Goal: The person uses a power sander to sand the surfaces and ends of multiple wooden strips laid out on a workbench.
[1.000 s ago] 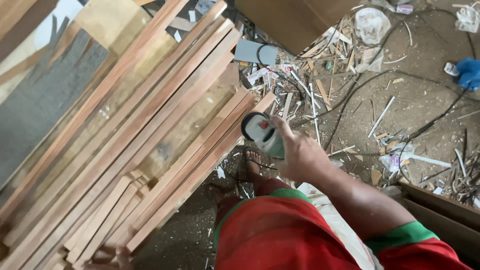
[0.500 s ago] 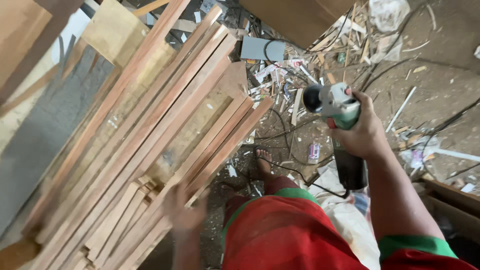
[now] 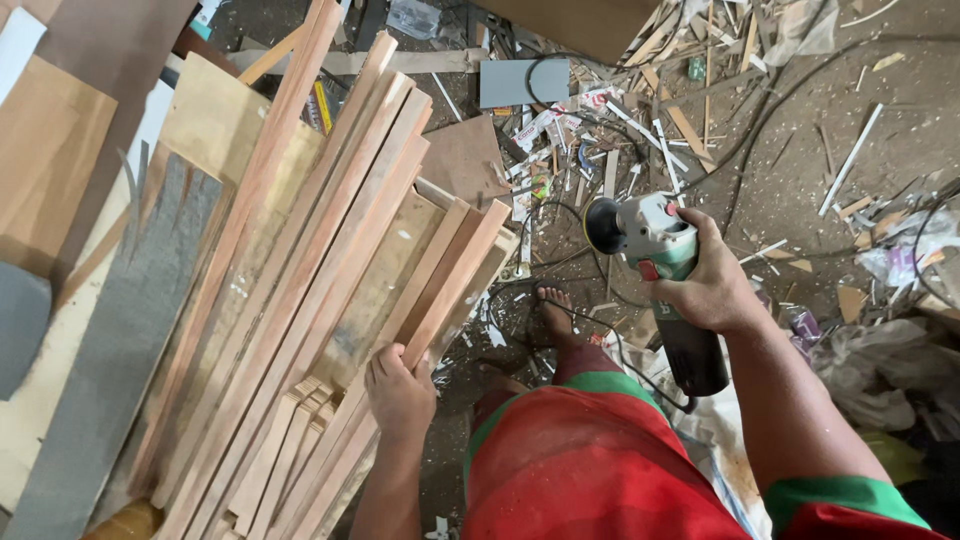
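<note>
Littered workshop floor: angle grinder [image 3: 655,245] in right hand [image 3: 715,285], left hand [image 3: 400,395] on wooden slats [image 3: 330,290].

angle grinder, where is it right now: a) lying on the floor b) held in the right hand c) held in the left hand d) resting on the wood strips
b: the right hand has its grip round the angle grinder, raised off the floor, while the left hand is on a wood strip.

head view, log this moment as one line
left hand: grips reddish wooden slat in leaning stack | right hand: holds green-grey angle grinder clear of wood | floor: offcuts, cables
</note>
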